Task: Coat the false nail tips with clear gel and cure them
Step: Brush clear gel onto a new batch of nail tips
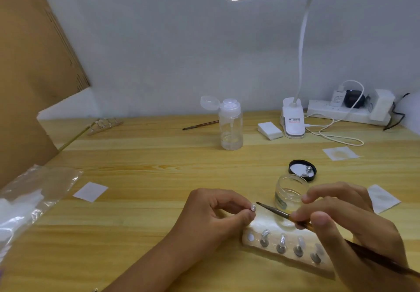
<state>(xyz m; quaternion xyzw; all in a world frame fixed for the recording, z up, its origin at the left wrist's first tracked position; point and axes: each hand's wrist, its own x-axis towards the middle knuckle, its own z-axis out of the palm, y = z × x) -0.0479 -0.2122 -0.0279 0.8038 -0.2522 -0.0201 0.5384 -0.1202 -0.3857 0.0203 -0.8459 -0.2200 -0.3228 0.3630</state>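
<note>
My left hand (211, 214) pinches one false nail tip (253, 207) between thumb and forefinger, above the left end of the white holder block (270, 224). My right hand (341, 219) grips the brush (276, 211), its bristles just beside that tip. Four other tips (282, 240) stand on the block, and the open gel jar (291, 191) sits just behind it on the counter (159, 178).

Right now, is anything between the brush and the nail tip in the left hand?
Nothing visible. The brush, gripped by the right hand, has its bristles right beside the nail tip that the left hand pinches. The jar stands behind the brush, off that line.
</note>
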